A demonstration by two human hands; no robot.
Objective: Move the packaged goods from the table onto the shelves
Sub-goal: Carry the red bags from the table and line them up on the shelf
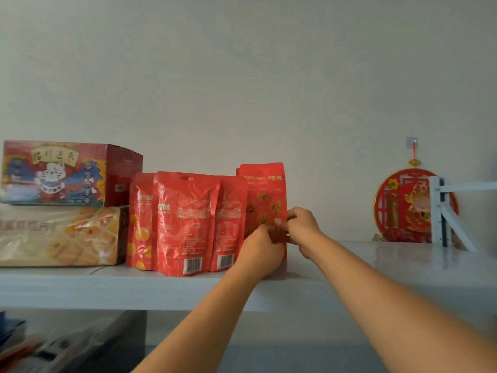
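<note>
Now we are holding walnut pouch [265, 189] upright on white shelf [376, 265], at right end of row, just beside 3 red pouches [185, 224]. Our left hand [262, 247] is gripping its lower front, fingers curled. Our right hand [301, 227] is pinching its right edge. Pouch base is hiding behind hands, probably resting on shelf. Cat-print box [53, 173] is sitting atop biscuit pack [53, 235], far left.

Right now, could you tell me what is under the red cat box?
A wide biscuit pack lies under the red cat box, resting on the shelf. Its top is covered by the box.
</note>
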